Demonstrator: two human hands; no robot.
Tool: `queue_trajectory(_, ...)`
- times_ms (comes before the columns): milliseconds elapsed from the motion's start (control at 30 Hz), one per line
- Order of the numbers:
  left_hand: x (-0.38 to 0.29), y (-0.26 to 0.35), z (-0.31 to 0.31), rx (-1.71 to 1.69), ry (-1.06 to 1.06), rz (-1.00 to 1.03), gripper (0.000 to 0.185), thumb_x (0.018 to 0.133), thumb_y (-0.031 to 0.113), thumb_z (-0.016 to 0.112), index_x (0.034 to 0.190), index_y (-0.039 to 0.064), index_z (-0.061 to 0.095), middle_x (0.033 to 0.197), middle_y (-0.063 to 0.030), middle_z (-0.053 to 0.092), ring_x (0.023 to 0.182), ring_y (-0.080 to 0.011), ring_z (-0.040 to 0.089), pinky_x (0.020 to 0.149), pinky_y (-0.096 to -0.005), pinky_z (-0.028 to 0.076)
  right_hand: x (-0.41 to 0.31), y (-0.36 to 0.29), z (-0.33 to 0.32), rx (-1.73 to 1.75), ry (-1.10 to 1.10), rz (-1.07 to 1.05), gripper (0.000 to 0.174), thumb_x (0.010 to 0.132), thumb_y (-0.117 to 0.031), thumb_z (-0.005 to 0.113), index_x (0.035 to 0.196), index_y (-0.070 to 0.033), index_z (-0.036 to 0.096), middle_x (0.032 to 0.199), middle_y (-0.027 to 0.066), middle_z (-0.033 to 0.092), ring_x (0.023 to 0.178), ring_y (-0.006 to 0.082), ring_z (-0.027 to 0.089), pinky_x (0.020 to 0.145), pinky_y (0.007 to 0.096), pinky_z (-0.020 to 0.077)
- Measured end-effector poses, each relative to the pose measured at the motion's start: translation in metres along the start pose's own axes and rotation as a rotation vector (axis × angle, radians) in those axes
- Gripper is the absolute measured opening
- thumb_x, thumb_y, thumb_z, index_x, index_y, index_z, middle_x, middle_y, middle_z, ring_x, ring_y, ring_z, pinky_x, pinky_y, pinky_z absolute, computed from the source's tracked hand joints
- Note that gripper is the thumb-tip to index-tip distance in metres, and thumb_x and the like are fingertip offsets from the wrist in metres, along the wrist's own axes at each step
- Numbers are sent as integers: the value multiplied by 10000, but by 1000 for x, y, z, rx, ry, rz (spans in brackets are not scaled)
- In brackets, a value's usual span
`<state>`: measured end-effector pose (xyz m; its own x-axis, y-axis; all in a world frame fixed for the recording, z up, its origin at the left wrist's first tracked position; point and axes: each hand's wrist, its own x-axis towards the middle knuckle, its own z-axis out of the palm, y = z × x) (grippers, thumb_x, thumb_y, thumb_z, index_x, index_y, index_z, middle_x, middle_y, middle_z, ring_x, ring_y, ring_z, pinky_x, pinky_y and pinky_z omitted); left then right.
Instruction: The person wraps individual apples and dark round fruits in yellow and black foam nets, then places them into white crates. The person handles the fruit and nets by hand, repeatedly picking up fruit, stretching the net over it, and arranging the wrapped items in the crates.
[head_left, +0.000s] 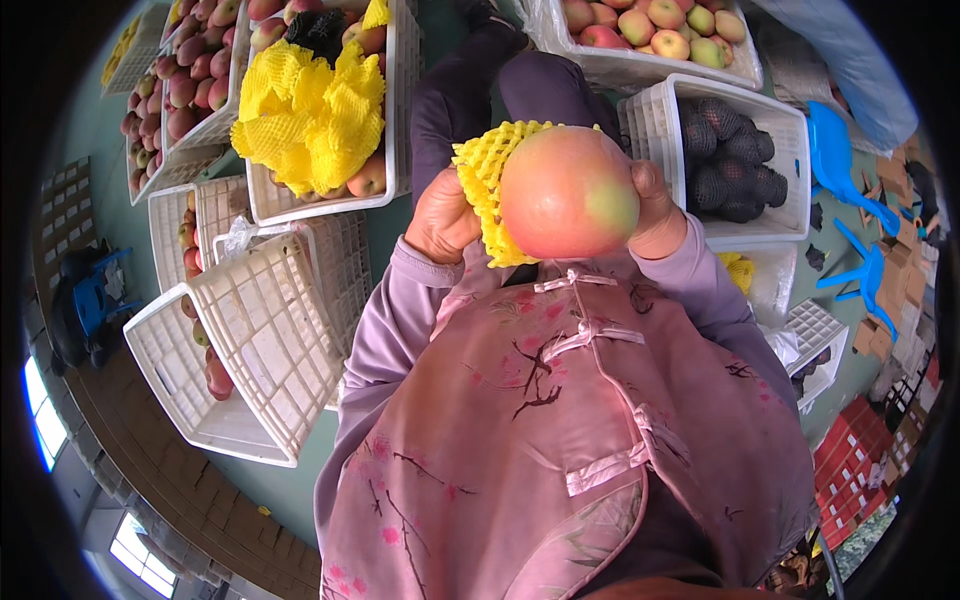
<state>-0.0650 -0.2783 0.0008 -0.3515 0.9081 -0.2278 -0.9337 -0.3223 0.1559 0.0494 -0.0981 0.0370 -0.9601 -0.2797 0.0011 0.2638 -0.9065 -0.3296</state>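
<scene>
A large pink-and-green apple (566, 196) is held up in front of my chest. My right hand (660, 206) grips it from the right side, thumb showing at its edge. On the left side, my left hand (444, 221) pinches a yellow foam fruit net (487, 191). This net covers the left and part of the back of the apple, while the front stays bare. Most of my fingers are hidden behind the net and the fruit. More yellow foam nets (311, 112) lie heaped over apples in a white plastic crate (390, 191) ahead to the left.
To my right, a white crate (742, 81) holds black-netted fruit (731, 161). Ahead is a plastic-lined crate of apples (667, 34). A tilted white crate (247, 352) with a few apples stands at left. Blue plastic stools (866, 266) and cardboard boxes (896, 277) are at far right.
</scene>
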Motion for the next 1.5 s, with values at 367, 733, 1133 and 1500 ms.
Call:
queue_trajectory(367,-11,-19,40,892,263,510,176,816,-45,645,952,17,550,882,-7,578,709,-26,488,619,-165,408,38,9,-32,-1386,570,-582,707,623,-148,785,1229,-9,447,1158,113,515,1097,199,512,957,322,404)
queue_trajectory(733,54,80,-63,1625,572,583,229,874,207,606,887,-21,631,738,-105,622,670,-175,587,657,-280,462,27,46,-71,-2136,51,-135,615,559,-122,750,1144,-102,561,1226,97,472,1203,317,421,1003,451,366)
queue_trajectory(1133,214,249,-140,2615,1216,375,328,754,323,644,1053,188,653,1131,-3,583,1086,-275,507,884,-416,418,41,-23,-90,-881,751,-257,309,828,5,612,1127,6,533,1124,95,578,1033,157,572,875,276,475)
queue_trajectory(1500,122,109,37,1233,93,459,266,954,245,552,985,-12,615,843,19,614,752,-29,519,657,-185,423,158,-80,-50,-1293,363,-549,523,716,-195,795,1087,14,491,898,62,574,766,95,562,683,223,480)
